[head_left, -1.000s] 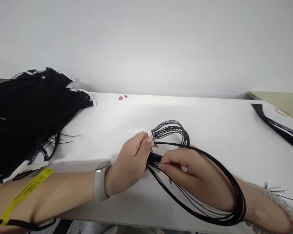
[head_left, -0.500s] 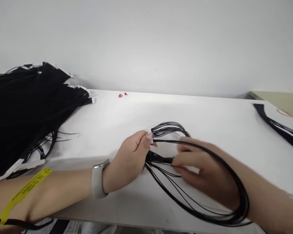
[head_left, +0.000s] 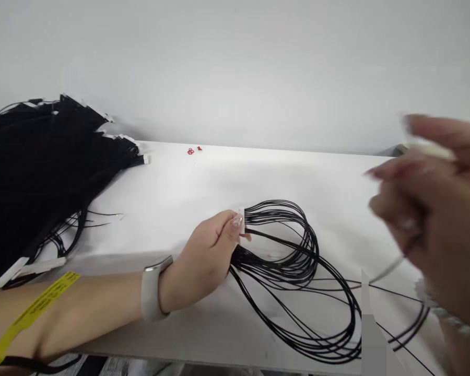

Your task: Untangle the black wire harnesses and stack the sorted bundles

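Black wires [head_left: 276, 269] in connector [head_left: 242, 221], in left grip [head_left: 206, 259]

Bright light, soft shadows, strong blur on the right grip [head_left: 434, 214] (blocky artefacts below)

Looks forward and down from the wearer's head, across the table [head_left: 168, 188] to the wall [head_left: 235, 68] behind it. Fills the upper part of the frame with that wall and reaches the table's near edge at the bottom. Sees the left hand [head_left: 211, 253] near the middle, from above and behind. Catches the right hand [head_left: 434, 203] at the right edge, nearer the lens, large and blurred.
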Demonstrator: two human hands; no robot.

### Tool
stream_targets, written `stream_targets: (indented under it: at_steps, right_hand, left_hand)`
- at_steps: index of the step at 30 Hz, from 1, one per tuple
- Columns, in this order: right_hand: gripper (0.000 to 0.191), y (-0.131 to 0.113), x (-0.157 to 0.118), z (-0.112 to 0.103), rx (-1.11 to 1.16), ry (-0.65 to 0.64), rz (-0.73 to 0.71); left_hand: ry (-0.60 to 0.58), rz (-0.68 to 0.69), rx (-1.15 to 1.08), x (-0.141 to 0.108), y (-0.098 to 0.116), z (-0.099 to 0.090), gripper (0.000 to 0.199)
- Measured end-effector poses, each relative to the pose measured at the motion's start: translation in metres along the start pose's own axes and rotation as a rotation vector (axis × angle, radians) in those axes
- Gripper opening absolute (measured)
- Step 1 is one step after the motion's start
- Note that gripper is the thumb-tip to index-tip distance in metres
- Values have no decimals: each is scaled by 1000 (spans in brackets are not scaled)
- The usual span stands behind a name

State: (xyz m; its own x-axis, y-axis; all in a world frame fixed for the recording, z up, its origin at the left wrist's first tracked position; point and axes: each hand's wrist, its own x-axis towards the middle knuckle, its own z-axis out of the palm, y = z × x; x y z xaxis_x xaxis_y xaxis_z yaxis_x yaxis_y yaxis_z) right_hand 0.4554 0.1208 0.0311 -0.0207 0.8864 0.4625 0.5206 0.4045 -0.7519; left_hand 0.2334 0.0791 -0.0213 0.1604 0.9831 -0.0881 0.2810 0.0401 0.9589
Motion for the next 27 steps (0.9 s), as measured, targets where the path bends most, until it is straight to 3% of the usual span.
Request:
stream_targets:
  at_steps: [2, 5, 9, 27]
  right_hand:
    - [26, -11, -13, 17, -66, -131, -38]
    - [3, -14, -22, 34, -224, -370, -243]
    - [11, -7, -23, 41, -234, -513, -347]
    - [11, -10, -21, 43, -150, -590, -282]
  left_hand:
    - [7, 1, 14, 0, -1, 0, 34]
    - [17, 3, 41, -1, -2, 0, 34]
    - [-3, 5, 51, -1, -3, 0, 34]
    - [-30, 33, 89, -2, 1, 0, 34]
